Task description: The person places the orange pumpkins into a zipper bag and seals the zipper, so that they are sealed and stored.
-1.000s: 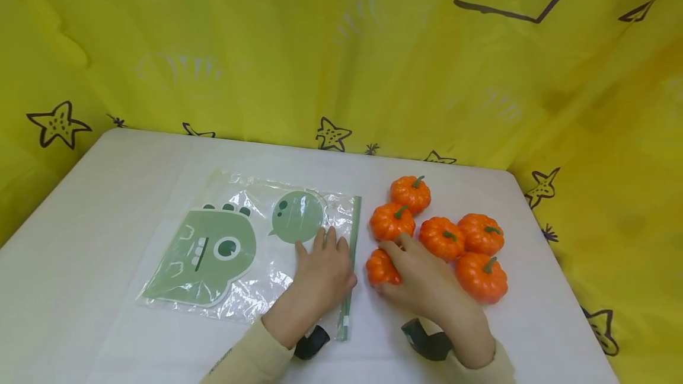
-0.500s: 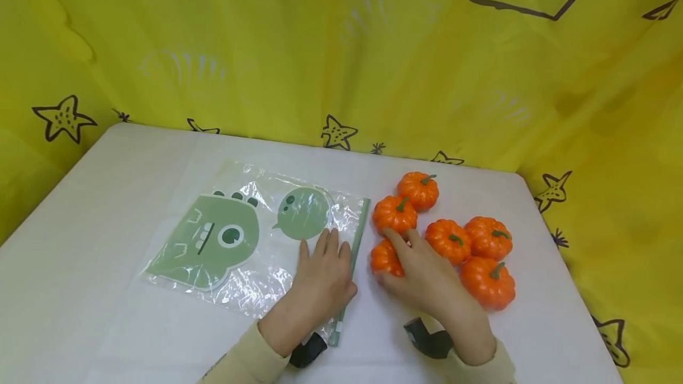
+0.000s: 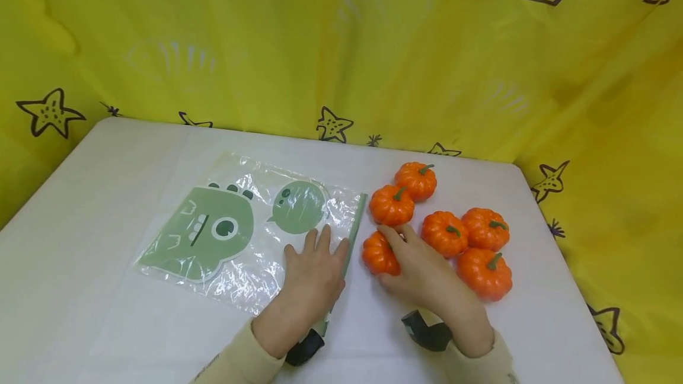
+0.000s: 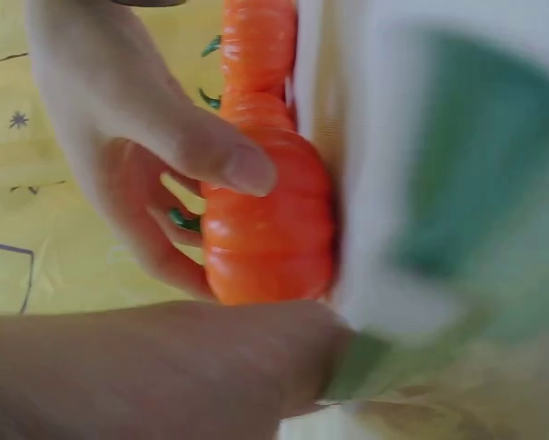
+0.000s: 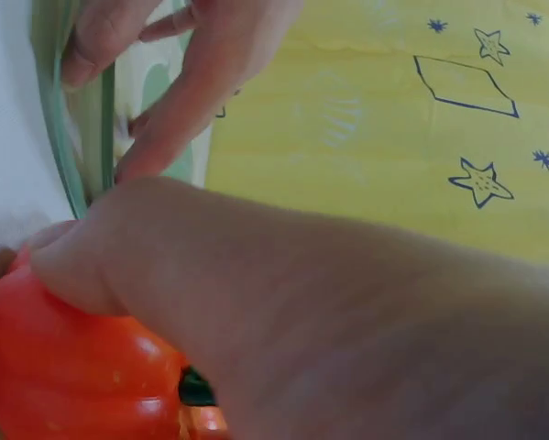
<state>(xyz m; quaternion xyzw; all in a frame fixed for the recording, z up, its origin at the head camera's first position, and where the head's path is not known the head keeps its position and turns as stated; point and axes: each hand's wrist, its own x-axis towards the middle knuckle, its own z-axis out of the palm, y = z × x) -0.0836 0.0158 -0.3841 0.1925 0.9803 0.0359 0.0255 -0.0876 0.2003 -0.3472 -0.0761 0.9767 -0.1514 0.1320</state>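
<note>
- The left hand (image 3: 313, 277) is unclenched and lies back up, its fingers straight and spread over the right part of a clear, glossy plastic bag (image 3: 264, 274); a cream sleeve (image 3: 240, 357) covers the forearm, and a black curved piece (image 3: 305, 348) sits by the wrist.
- The bag lies flat on a white tabletop (image 3: 91, 248); from its left it bears a large green one-eyed monster print (image 3: 210, 242) with white teeth, then a round green print (image 3: 300, 207), then a narrow green edge strip (image 3: 355, 218) nearest the pumpkins. In the right wrist view two green strips stand a little apart beside the fingers of this hand.
- Just right of the strip is a small glossy orange ribbed pumpkin (image 3: 380, 253), in the grasp of the right hand; whether it touches the tabletop cannot be told.
- The right hand (image 3: 421, 268) curls round that pumpkin, thumb on the near side and fingers on the far side; a second black curved piece (image 3: 427, 332) is under its wrist.
- Behind the held pumpkin, a green-stemmed orange pumpkin (image 3: 392, 206) sits against the rearmost orange pumpkin (image 3: 416, 182).
- Right of the hand, three clustered orange pumpkins (image 3: 484, 276) rest close together.
- Farthest right, yellow cloth (image 3: 613, 165) with dark-outlined starfish hangs beside the tabletop; it also spans the rear.
</note>
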